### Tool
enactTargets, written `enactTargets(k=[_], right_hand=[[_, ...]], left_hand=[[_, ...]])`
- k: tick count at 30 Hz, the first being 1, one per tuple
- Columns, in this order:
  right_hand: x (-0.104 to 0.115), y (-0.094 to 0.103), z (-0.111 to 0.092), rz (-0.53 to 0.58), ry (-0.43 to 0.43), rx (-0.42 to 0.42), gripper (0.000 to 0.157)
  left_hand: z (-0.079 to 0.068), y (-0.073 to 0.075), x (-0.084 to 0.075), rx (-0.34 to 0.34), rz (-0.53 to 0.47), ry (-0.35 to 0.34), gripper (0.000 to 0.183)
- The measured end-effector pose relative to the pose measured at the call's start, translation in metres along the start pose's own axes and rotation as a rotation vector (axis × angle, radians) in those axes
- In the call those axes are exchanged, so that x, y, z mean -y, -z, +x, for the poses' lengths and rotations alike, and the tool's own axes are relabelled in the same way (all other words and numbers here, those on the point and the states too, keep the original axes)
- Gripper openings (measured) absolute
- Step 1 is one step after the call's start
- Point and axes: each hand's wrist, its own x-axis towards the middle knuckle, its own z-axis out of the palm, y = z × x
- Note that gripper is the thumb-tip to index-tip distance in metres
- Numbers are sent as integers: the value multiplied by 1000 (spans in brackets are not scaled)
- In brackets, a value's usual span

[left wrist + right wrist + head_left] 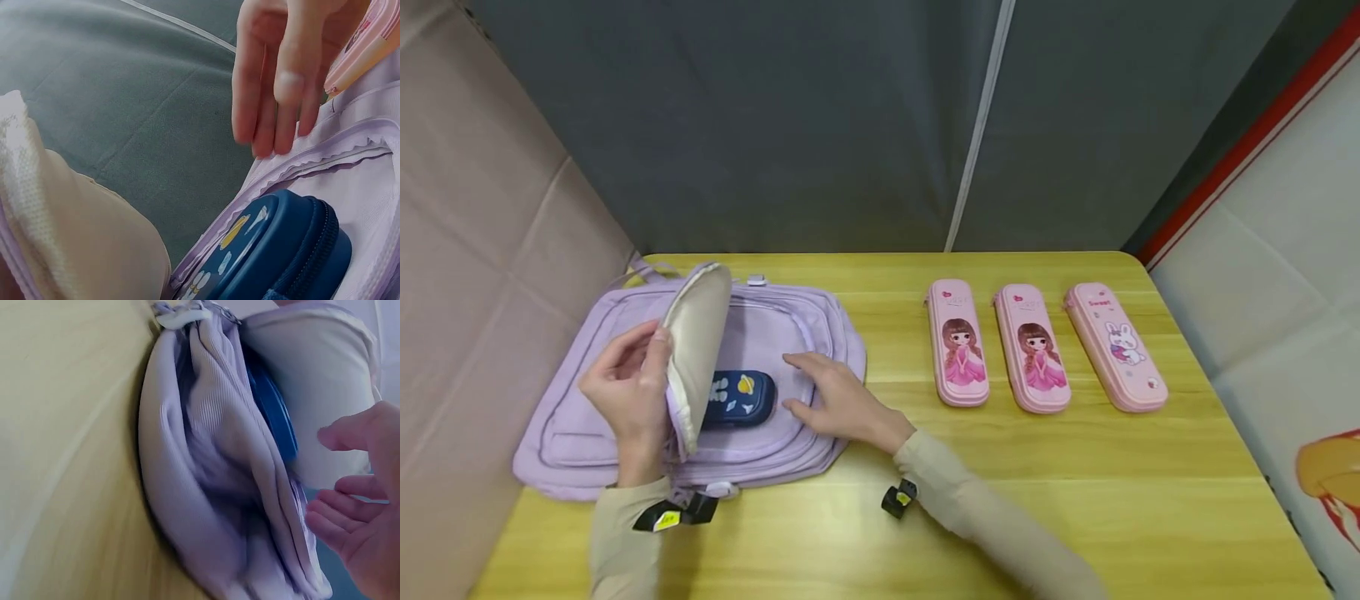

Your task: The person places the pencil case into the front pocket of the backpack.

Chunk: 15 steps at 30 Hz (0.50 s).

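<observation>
A lilac backpack [587, 392] lies flat on the table's left side with its front pocket unzipped. My left hand [631, 383] pinches the edge of the pocket's flap [698, 333], lifting it so the cream lining shows. Inside the pocket rests a dark blue pencil case [741, 398] with planet and astronaut pictures; the flap hides its left end. My right hand [838, 396] hovers just right of the case, fingers extended and apart from it. In the left wrist view, the case's zipped side [306, 250] faces up beside the right hand [284, 69].
Three pink pencil cases stand in a row on the right: two with a doll picture [958, 343] [1032, 348] and one with a rabbit [1117, 347]. A grey curtain [775, 125] hangs behind the yellow wooden table [970, 500].
</observation>
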Motion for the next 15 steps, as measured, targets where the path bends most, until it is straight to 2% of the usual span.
enactTargets(k=[3,7,15], right_hand=[[-8,9,-6,8,30,-83,60],[-18,24,-16,-2,20,-160,62],[-47,60,-40,-38,-120,-244,64]], left_hand=[[0,1,1,-10,-6,19,17],[0,2,2,-17,-9,50,17],[-2,0,2,10,-44,41,18]])
